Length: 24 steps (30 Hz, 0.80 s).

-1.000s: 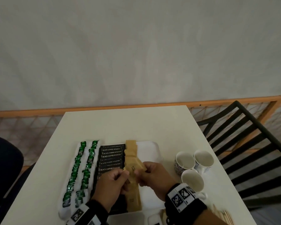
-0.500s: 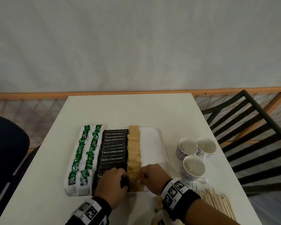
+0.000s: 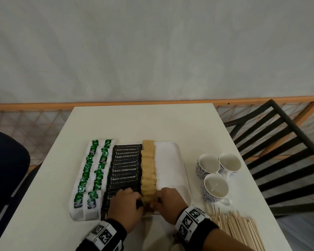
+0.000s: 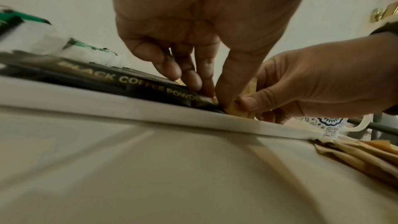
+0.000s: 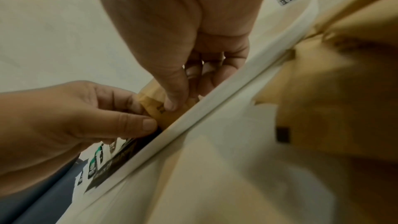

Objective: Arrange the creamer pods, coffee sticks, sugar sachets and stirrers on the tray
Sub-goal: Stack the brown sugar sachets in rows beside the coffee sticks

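Observation:
A white tray holds two rows of green-and-white sachets, a column of black coffee sticks and a column of brown sugar sachets. At the tray's near edge both hands pinch the nearest brown sachet, which lies low at the front of its column. My left hand grips its left side, fingers resting on the coffee sticks. My right hand grips its right side with thumb and curled fingers. Wooden stirrers lie on the table at the near right.
Three patterned cups stand right of the tray. More brown sachets lie on the table in front of the tray. A black slatted chair is at the right, a dark chair at the left.
The brown sachet, held up above the tray a second ago, has come down to the near end of the brown column. Both hands followed it down and still pinch it.

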Motion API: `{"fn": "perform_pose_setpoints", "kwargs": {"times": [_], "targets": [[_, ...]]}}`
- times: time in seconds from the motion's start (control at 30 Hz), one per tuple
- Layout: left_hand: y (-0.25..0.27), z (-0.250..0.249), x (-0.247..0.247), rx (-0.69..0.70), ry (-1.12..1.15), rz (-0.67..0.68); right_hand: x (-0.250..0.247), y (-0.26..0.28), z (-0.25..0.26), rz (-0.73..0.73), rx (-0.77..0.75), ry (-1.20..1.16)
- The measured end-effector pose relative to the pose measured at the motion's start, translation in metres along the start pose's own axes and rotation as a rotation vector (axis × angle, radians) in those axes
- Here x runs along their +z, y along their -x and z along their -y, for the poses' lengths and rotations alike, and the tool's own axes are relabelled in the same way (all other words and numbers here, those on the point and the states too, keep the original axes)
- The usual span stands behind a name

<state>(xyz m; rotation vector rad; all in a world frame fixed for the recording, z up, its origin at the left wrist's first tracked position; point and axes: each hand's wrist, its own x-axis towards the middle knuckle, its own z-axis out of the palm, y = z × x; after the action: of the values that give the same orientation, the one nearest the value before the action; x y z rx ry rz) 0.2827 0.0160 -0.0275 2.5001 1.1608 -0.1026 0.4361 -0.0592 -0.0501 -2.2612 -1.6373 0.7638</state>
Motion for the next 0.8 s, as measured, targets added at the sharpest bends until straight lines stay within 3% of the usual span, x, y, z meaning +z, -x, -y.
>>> {"fn": "perform_pose_setpoints", "kwargs": {"times": [0.17, 0.37, 0.57, 0.8], "targets": [[-0.001, 0.001, -0.002, -0.019, 0.036, -0.024, -0.004, 0.001, -0.001, 0.029, 0.014, -0.125], [0.0, 0.001, 0.002, -0.027, -0.005, -0.028, -0.005, 0.004, 0.0, -0.132, 0.06, -0.194], [-0.005, 0.0, 0.002, -0.02, -0.081, -0.036, -0.005, 0.0, 0.0, -0.075, 0.063, -0.132], [-0.006, -0.004, -0.003, -0.057, -0.021, -0.119, -0.013, -0.002, 0.006, -0.086, 0.221, -0.277]]}}
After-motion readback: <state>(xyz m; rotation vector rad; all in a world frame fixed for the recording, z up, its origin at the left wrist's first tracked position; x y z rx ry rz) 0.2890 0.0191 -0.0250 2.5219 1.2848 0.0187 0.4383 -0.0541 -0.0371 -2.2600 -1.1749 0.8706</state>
